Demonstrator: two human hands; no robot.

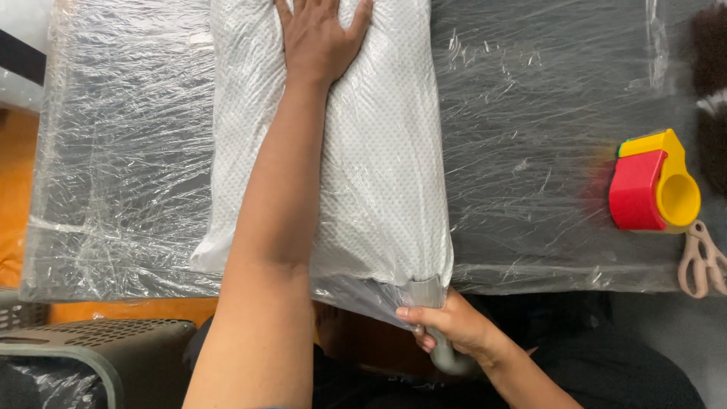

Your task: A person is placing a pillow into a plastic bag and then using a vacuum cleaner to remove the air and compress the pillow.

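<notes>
A white dotted pillow (379, 144) inside a clear plastic bag lies lengthwise on a table covered with crinkled plastic wrap (545, 136). My left hand (322, 36) presses flat on the pillow's far end, fingers spread, with the forearm lying along it. My right hand (447, 324) is at the near edge of the table, closed around a grey tube or nozzle (443, 352) that pokes into the bag's gathered open end (379, 291).
A red and yellow tape dispenser (655, 182) sits at the right of the table, with beige-handled scissors (703, 261) just in front of it. A grey perforated basket (91, 344) stands at the lower left. Orange floor shows on the left.
</notes>
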